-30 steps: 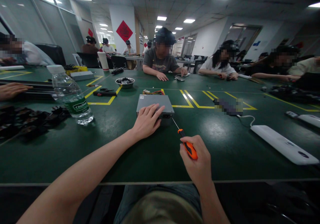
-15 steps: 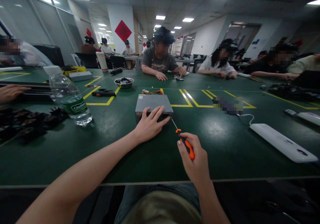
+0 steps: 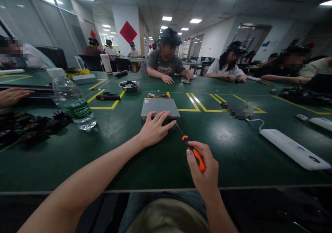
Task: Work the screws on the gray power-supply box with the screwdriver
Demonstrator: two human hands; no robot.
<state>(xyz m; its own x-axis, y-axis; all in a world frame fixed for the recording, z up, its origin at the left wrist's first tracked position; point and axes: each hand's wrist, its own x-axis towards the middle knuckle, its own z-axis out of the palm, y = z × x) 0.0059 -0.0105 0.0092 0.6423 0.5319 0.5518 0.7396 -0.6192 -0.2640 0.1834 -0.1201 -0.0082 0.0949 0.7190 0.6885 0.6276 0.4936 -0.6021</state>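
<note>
A grey metal box (image 3: pixel 160 106) with coloured wires (image 3: pixel 158 96) at its back sits on the green table. My left hand (image 3: pixel 155 129) rests on its near side and top edge, fingers spread. My right hand (image 3: pixel 203 162) is closed around the orange and black handle of a screwdriver (image 3: pixel 194 152). The thin shaft points up and left, its tip beside my left hand's fingertips at the box's near right corner. Whether the tip touches the box is too small to tell.
On the left stand a water bottle (image 3: pixel 77 103) and a pile of black parts (image 3: pixel 33 129). Behind are a metal bowl (image 3: pixel 129 85) and black tools (image 3: pixel 108 96). A white device (image 3: pixel 294 149) lies right. A person (image 3: pixel 166 58) sits opposite; another person's hand (image 3: pixel 15 96) is far left.
My right hand has shifted slightly right and down with the screwdriver, and the tip has moved a little left. My left hand has stayed on the box.
</note>
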